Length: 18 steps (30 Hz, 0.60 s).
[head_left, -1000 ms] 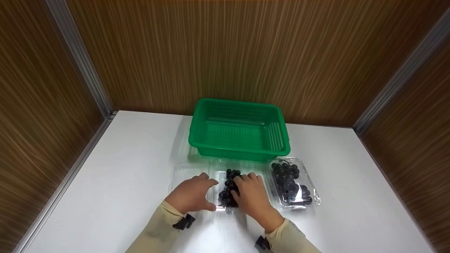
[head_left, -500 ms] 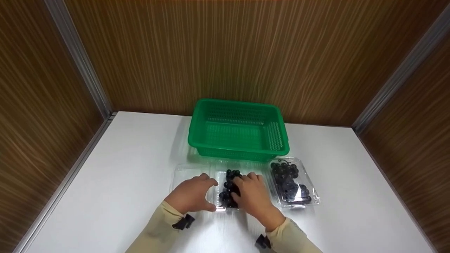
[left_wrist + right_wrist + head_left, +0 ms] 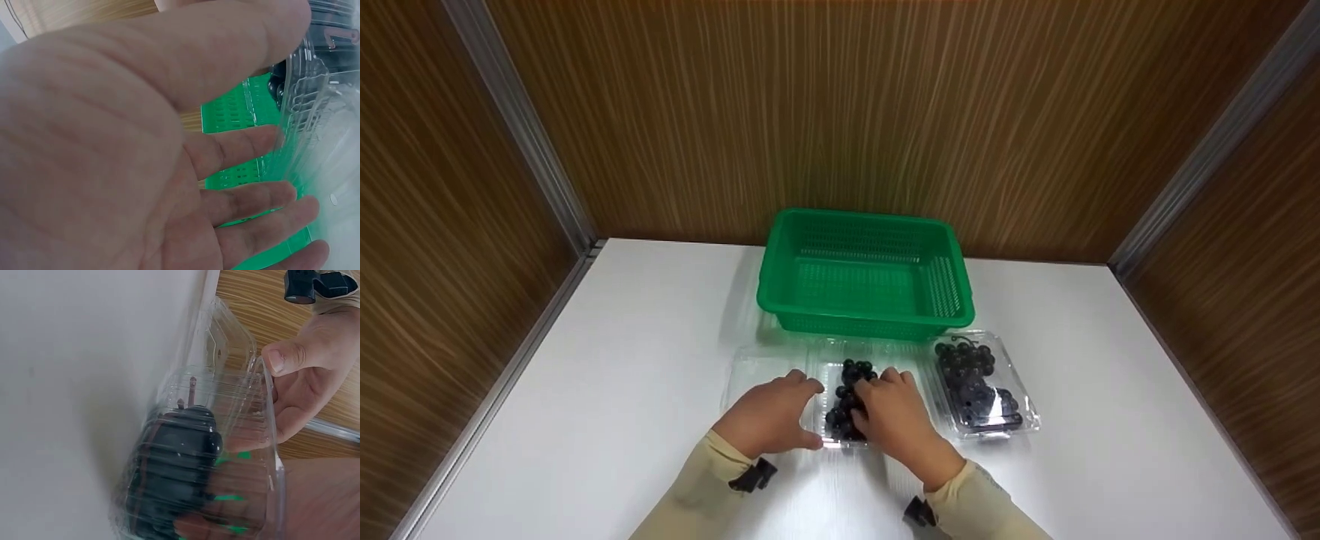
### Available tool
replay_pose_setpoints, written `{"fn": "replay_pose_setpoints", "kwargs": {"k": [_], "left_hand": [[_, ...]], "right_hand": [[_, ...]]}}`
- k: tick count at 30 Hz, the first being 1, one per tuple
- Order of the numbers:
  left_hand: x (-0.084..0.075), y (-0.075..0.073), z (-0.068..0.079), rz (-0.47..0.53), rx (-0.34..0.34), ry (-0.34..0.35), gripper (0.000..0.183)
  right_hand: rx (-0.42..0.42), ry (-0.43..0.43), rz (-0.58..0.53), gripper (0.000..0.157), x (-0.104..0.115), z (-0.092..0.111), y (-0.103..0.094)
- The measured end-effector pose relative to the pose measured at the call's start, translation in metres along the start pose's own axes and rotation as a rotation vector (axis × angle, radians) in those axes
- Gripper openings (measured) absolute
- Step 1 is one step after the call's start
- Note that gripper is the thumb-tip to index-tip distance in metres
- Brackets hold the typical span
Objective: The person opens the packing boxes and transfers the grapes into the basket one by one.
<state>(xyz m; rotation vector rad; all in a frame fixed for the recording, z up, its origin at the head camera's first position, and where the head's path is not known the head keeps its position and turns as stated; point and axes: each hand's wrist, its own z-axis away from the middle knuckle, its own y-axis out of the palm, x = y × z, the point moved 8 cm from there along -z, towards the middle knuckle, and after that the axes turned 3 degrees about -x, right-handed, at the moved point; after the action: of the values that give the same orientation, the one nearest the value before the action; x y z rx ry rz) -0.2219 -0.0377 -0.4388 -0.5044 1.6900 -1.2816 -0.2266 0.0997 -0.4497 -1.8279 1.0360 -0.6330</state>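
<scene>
A bunch of dark grapes (image 3: 838,421) lies in the base of a clear plastic clamshell box (image 3: 274,439), whose lid (image 3: 750,366) is folded out to the left. My right hand (image 3: 898,420) reaches into the box with its fingers bent over the grapes; through the clear wall in the right wrist view, fingertips show against the fruit. At the box's left side is my left hand (image 3: 769,416), its fingers spread and fairly straight in the left wrist view. Its thumb (image 3: 284,361) touches the box rim in the right wrist view.
Just behind the box stands a green slotted basket (image 3: 866,313). A second clear clamshell (image 3: 1030,418), closed over more dark grapes (image 3: 966,365), sits to the right of my right hand. Wood-grain panels (image 3: 840,112) wall in the white table (image 3: 607,360) at the back and sides.
</scene>
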Motion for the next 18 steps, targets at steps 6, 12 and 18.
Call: {"fn": "replay_pose_setpoints", "kwargs": {"k": [6, 12, 18], "left_hand": [[0.003, 0.002, -0.002, -0.015, 0.017, -0.022, 0.072], [0.004, 0.003, -0.003, -0.016, 0.024, -0.023, 0.074], [0.002, 0.003, -0.004, -0.027, 0.02, -0.019, 0.073]], "right_hand": [[0.068, 0.001, -0.025, 0.026, 0.002, 0.0, 0.008], [0.084, 0.023, -0.076, 0.026, 0.0, -0.001, 0.01], [0.085, 0.018, -0.139, 0.036, 0.0, -0.001, 0.011]]}}
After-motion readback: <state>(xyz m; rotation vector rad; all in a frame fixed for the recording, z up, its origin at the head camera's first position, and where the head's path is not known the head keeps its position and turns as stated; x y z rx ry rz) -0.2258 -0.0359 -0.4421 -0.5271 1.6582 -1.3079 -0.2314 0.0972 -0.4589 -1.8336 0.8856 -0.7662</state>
